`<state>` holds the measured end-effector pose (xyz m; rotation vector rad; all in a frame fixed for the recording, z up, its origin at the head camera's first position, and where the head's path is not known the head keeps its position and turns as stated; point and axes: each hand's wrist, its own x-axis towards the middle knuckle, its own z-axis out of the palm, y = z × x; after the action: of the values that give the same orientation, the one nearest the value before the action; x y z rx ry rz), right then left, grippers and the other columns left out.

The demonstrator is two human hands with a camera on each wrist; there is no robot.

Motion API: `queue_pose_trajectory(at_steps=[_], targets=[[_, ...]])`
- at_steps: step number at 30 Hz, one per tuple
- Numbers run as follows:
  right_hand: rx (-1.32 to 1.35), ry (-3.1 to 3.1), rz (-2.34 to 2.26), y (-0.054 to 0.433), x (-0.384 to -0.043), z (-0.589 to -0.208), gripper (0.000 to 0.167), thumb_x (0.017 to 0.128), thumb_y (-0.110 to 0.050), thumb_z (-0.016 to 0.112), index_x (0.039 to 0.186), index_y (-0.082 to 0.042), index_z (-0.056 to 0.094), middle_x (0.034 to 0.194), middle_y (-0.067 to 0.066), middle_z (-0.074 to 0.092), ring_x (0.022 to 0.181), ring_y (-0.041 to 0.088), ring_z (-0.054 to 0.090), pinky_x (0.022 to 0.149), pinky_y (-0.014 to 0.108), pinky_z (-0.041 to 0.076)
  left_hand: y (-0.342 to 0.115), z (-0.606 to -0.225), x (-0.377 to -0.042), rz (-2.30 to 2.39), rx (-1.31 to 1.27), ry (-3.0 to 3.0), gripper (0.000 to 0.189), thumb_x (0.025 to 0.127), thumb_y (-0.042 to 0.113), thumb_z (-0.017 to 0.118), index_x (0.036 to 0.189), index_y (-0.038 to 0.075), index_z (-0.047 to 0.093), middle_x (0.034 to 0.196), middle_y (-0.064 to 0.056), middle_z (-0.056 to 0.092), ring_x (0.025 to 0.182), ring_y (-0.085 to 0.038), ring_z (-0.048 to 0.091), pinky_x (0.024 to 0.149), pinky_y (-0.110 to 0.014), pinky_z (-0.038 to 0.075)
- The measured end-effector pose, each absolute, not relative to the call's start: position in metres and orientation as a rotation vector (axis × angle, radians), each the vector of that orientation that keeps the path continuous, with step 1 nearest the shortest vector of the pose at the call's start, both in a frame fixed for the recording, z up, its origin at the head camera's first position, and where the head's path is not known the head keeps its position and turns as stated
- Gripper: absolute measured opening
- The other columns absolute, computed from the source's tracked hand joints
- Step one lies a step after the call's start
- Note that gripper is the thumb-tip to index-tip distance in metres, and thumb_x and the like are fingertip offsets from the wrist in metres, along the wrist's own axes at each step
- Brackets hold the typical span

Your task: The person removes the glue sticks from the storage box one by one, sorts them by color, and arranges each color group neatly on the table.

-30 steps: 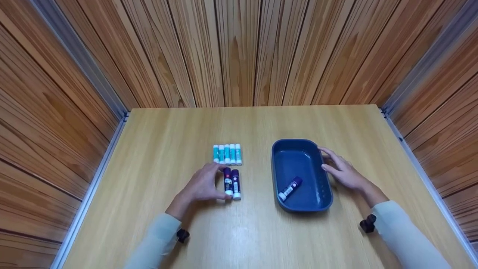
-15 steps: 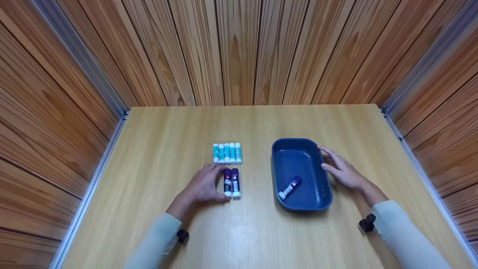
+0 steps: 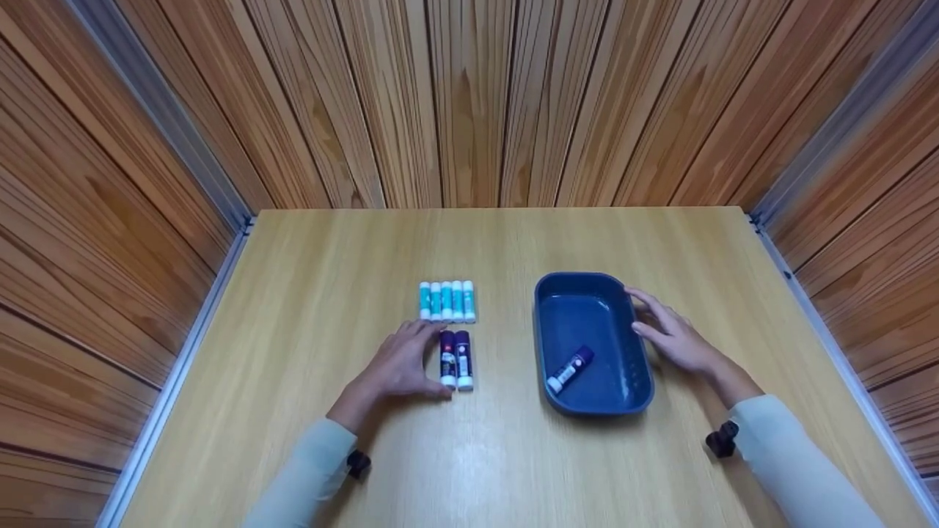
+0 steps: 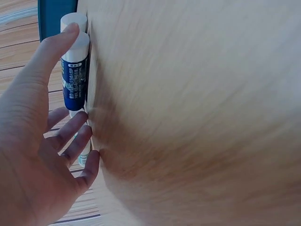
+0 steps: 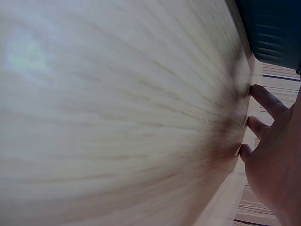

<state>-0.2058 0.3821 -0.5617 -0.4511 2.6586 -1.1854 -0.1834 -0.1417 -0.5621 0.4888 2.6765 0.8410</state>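
Note:
My left hand (image 3: 400, 363) holds a dark purple glue stick (image 3: 447, 359) with a white end on the tabletop. It spans the stick's length, thumb (image 4: 59, 44) at the white end and fingertips by the purple cap. A matching glue stick (image 3: 463, 359) lies close beside it on the right. Just beyond, several teal-and-white glue sticks (image 3: 446, 301) form a row. My right hand (image 3: 678, 339) rests with relaxed fingers against the right side of a dark blue tray (image 3: 541, 330); several fingertips touch the table. Inside the tray, one purple glue stick (image 3: 570, 369) lies slanted.
A light wooden table (image 3: 469, 455) bears everything. Wood-plank walls (image 3: 469, 103) rise behind and at both sides, with metal rails (image 3: 176, 352) along the table's sides. The tray's outer wall (image 5: 273, 37) shows in the right wrist view.
The left purple glue stick has shifted slightly toward the near side, and the purple pair now lies level. My left hand stays around it. My right hand and the tray have not moved.

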Motion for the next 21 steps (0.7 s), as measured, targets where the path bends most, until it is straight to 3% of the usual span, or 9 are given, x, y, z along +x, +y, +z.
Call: queue_pose_trajectory(at_steps=[11, 15, 21], targets=[[-0.417, 2.623, -1.194, 0.383, -0.207, -0.563, 0.069, 0.120, -0.029, 0.053, 0.181, -0.024, 0.020, 0.174, 0.032, 0.045, 0.161, 0.061, 0.041, 0.125, 0.092, 0.026, -0.142, -0.553, -0.185, 0.871, 0.537, 2.700, 0.118, 0.081, 0.064, 0.094, 0.177, 0.027, 0.036, 0.175, -0.011, 0.048, 0.156, -0.037, 0.050, 0.129, -0.065, 0.046], [-0.429, 2.634, -1.198, 0.383, -0.207, -0.564, 0.068, 0.120, -0.030, 0.053, 0.181, -0.025, 0.021, 0.174, 0.031, 0.046, 0.162, 0.061, 0.041, 0.126, 0.091, 0.026, -0.137, -0.549, -0.186, 0.903, 0.565, 2.726, 0.113, 0.083, 0.062, 0.093, 0.176, 0.028, 0.037, 0.167, -0.011, 0.054, 0.150, -0.036, 0.054, 0.125, -0.061, 0.050], [-0.458, 2.656, -1.192, 0.382, -0.207, -0.565, 0.068, 0.120, -0.027, 0.053, 0.181, -0.024, 0.022, 0.172, 0.032, 0.048, 0.160, 0.061, 0.044, 0.126, 0.089, 0.029, -0.127, -0.540, -0.189, 0.887, 0.653, 2.739, 0.106, 0.086, 0.056, 0.092, 0.173, 0.026, 0.040, 0.165, -0.014, 0.052, 0.144, -0.035, 0.055, 0.120, -0.060, 0.054]])
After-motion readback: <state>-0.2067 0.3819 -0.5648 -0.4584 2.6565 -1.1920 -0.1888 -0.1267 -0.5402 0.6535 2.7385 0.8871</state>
